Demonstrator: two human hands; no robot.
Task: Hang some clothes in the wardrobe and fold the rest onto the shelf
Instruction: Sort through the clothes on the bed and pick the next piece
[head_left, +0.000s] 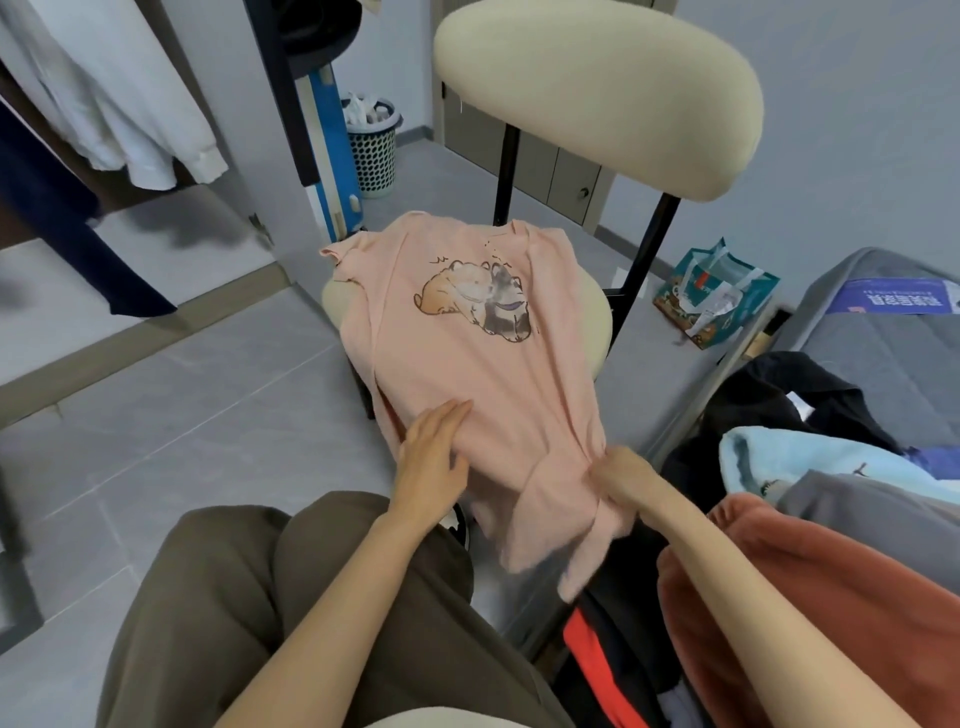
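Shirt (467, 332) lies on chair (597, 317), hem bunched in right hand (618, 480) grip

Pale pink T-shirt (483, 374) printed with brown and grey cartoon animals, on cream chair (597, 88); behind the chair, teal perforated bin (371, 156); right, rust-orange garment (810, 597).

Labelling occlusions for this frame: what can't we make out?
Head view only:
- Right hand: fingers buried in the bunched hem of the pink T-shirt.
- Chair seat: mostly covered by the T-shirt.
- White garment in the wardrobe: top cut off by the frame edge, hanger unseen.
- Clothes pile: cut off by the right edge.
- Blue sheet's print: too small to read.
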